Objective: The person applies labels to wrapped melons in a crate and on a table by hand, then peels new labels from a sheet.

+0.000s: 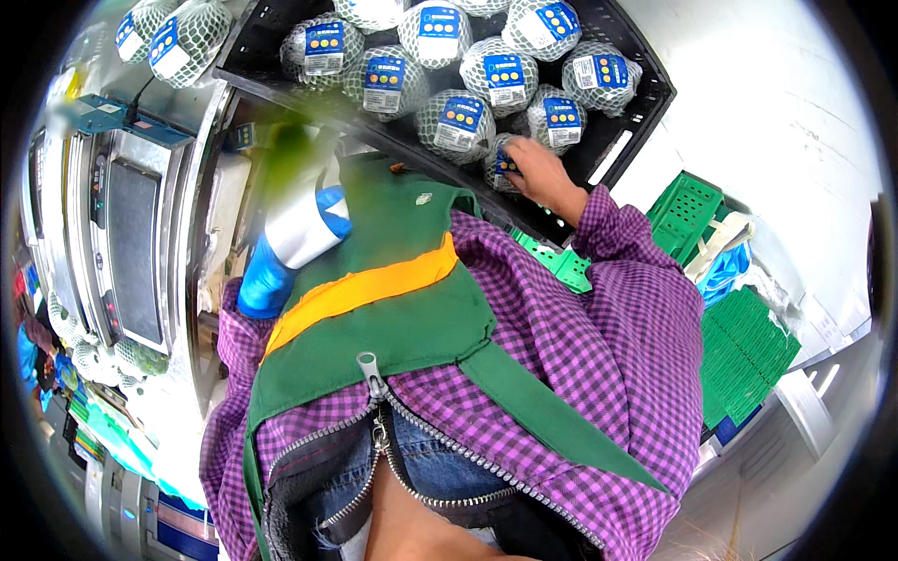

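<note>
My right hand (544,175), bare, reaches into the black plastic crate (593,203). Its fingers close around a round, net-wrapped piece of produce (499,161) at the crate's near corner. Several more net-wrapped pieces (456,126) with blue and white labels stand around it in the crate. Low before my green apron (414,336) is my left hand (305,224), in white and blue covering above a blue cuff. A green blur (295,144) lies over its far end, so its fingers and anything in them cannot be made out.
Two net-wrapped pieces (186,42) lie left of the crate. A metal machine with a dark flat plate (133,245) stands at my left, with more netted produce (140,357) nearby. Green plastic crates (684,214) and a green slatted panel (747,350) are at my right, beside a white wall (779,105).
</note>
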{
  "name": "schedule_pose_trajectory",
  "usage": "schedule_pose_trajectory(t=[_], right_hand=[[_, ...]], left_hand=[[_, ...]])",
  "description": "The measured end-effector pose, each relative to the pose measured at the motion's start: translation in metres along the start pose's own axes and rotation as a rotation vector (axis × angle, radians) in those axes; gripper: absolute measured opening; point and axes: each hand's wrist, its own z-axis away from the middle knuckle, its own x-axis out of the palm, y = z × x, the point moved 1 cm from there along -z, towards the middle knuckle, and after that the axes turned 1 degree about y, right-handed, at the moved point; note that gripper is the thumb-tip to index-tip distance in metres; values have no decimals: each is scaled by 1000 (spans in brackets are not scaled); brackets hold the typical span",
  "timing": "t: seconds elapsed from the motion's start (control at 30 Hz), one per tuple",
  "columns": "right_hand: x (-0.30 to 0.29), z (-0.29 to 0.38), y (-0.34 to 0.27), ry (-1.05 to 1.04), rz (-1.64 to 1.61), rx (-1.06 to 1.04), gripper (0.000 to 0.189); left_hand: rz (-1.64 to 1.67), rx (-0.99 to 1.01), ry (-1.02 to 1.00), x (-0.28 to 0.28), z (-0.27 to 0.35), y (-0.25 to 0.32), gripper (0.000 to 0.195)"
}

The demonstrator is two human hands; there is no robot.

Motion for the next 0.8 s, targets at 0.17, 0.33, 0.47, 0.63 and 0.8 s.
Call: schedule_pose_trajectory(t=[0.17, 0.33, 0.47, 0.63, 0.8], right_hand=[[67, -1, 22, -226, -251, 26, 22], [14, -10, 24, -375, -163, 131, 23], [-47, -12, 90, -9, -184, 397, 26], [-68, -28, 108, -377, -16, 439, 26], [-122, -80, -98, 20, -858, -110, 26]], left_hand=[[10, -130, 10, 4, 11, 13, 45], [-191, -109, 69, 4, -6, -1, 35], [-154, -116, 288, -9, -9, -20, 38], [210, -26, 352, -1, -20, -3, 44], [434, 28, 519, -24, -28, -11, 49]])
